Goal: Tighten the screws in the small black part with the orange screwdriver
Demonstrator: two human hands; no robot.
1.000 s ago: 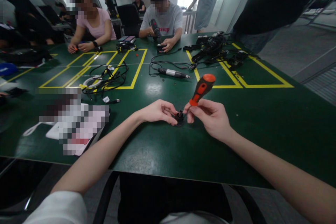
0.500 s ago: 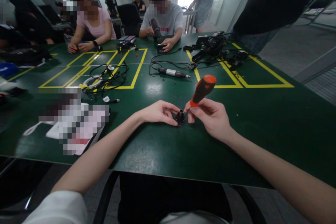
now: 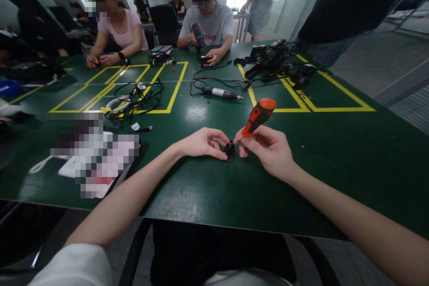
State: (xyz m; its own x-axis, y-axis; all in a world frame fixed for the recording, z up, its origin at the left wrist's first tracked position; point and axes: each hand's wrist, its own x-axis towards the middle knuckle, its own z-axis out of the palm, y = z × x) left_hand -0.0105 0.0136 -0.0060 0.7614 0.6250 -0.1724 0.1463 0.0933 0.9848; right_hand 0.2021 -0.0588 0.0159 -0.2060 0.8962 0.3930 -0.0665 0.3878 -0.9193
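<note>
My left hand [image 3: 208,143] pinches a small black round part [image 3: 229,150] that stands on the green table [image 3: 208,187]. A short brass-coloured tube shows at the part's top. In my right hand [image 3: 271,149] is a screwdriver [image 3: 259,116] with an orange and black handle, held low between thumb and fingers. Its handle leans up and to the right, and its lower end points toward the black part. Whether the tip touches the part I cannot tell, as my fingers partly cover it.
A grey and black pen-shaped electric screwdriver [image 3: 221,93] lies beyond my hands. Tangled black cables [image 3: 147,98] lie left, a bigger cable heap [image 3: 271,60] at the back right. Phones [image 3: 110,161] rest near my left forearm. Across the table a person [image 3: 208,27] holds a power tool.
The screwdriver's handle has tilted and turned very slightly in my right hand. My left hand stays in place around the black part.
</note>
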